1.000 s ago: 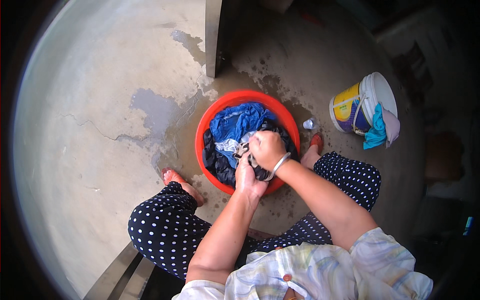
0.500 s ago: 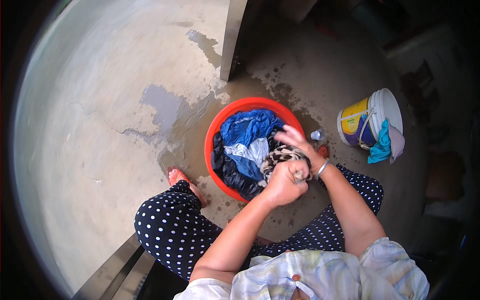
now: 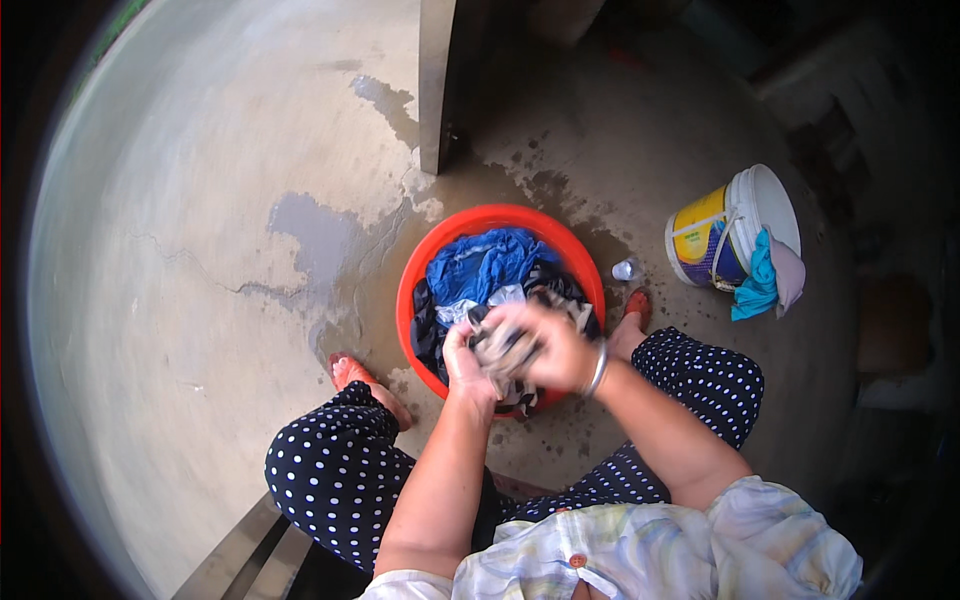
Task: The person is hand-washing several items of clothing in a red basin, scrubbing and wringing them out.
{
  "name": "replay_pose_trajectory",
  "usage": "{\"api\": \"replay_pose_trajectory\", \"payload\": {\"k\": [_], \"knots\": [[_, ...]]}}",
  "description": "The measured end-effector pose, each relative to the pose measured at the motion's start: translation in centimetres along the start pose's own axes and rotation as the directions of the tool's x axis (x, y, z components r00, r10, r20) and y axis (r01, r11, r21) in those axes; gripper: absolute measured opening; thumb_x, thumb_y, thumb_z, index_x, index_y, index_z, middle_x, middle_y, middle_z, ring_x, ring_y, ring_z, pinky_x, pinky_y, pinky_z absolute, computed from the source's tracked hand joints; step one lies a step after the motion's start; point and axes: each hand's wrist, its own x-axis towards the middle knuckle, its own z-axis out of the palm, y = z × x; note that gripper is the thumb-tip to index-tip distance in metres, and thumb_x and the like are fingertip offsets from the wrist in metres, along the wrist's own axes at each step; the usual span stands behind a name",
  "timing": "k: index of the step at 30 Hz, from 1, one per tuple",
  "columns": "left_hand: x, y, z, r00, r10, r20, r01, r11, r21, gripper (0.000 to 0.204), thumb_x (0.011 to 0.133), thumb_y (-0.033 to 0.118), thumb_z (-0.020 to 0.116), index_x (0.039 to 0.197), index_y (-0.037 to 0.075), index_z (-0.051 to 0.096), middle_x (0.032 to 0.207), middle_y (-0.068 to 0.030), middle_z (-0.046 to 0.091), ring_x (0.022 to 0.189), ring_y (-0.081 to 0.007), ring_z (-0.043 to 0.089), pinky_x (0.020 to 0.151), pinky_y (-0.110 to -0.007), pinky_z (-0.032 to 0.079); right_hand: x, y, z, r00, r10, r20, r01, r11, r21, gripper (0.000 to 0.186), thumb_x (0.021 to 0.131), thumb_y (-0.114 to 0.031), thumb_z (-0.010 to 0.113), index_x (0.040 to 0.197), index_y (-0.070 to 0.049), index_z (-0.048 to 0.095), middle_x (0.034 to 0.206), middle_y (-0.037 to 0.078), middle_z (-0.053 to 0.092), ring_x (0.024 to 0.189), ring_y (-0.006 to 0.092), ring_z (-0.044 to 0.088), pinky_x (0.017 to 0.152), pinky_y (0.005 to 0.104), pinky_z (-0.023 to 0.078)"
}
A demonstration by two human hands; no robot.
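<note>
A bundled black-and-beige patterned cloth (image 3: 508,350) is between my hands, above the near side of a red basin (image 3: 405,300). My left hand (image 3: 466,368) curls round the cloth's left side. My right hand (image 3: 556,345), a bracelet at its wrist, presses over the cloth from the right; motion blurs its fingers. Other laundry fills the basin: a blue cloth (image 3: 485,262) at the far side, dark shiny cloth (image 3: 428,335) along the left, and a pale grey cloth (image 3: 455,313) in the middle, partly hidden by my hands.
To the right a white bucket (image 3: 740,215) with a yellow and purple label leans tilted, a turquoise cloth (image 3: 757,285) over its rim. A clear cup (image 3: 627,269) lies near the basin. Beyond stands a post (image 3: 435,90). Wet patches (image 3: 315,235) mark the concrete floor.
My right hand, spread and lifted before, has come down onto the patterned cloth. My left fist has loosened and shifted left, and the cloth has come with my hands toward me.
</note>
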Motion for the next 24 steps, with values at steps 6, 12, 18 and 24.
{"api": "replay_pose_trajectory", "payload": {"k": [6,12,18,24], "knots": [[1.7,-2.8,-2.2,0.911,0.411,0.015,-0.289,0.613,0.736,0.026,0.085,0.028,0.048,0.079,0.005,0.059,0.072,-0.0069,0.058,0.062,-0.0151,0.054,0.058,-0.032,0.045,-0.1,1.7,3.6,0.912,0.152,-0.382,-0.305,0.872,-0.382,0.021,0.070,-0.021,0.056,0.060,-0.005,0.048,0.058,0.018,0.051,0.054,0.0345,0.054,0.050,0.0419,0.043],[-0.4,-2.6,1.7,0.906,0.397,-0.149,-0.288,0.834,0.471,0.023,0.086,0.023,0.048,0.078,0.004,0.059,0.072,-0.0035,0.057,0.062,-0.0128,0.054,0.056,-0.027,0.044,-0.2,0.9,3.0,0.874,0.362,-0.324,-0.386,0.922,-0.013,0.026,0.075,-0.020,0.050,0.062,0.002,0.050,0.057,0.020,0.050,0.054,0.0357,0.054,0.052,0.0405,0.041],[0.2,-4.8,-0.3,0.931,0.338,-0.139,-0.154,0.707,0.690,0.022,0.086,0.024,0.048,0.078,0.006,0.058,0.068,-0.0011,0.053,0.058,-0.0112,0.050,0.050,-0.027,0.040,-1.6,5.9,0.8,0.834,0.389,-0.391,-0.461,0.881,-0.109,0.023,0.076,-0.019,0.048,0.069,0.001,0.057,0.065,0.024,0.053,0.061,0.0326,0.057,0.060,0.0370,0.044],[-1.1,-6.4,2.4,0.900,0.287,0.326,-0.435,0.614,0.659,0.008,0.083,0.008,0.059,0.086,0.006,0.052,0.079,0.0027,0.054,0.070,-0.0048,0.050,0.062,-0.020,0.041,-7.3,8.3,-3.0,0.611,0.789,0.058,-0.546,0.368,0.752,0.035,0.086,-0.022,0.044,0.114,-0.003,0.052,0.103,0.009,0.060,0.093,0.0182,0.059,0.082,0.0314,0.047]]}}
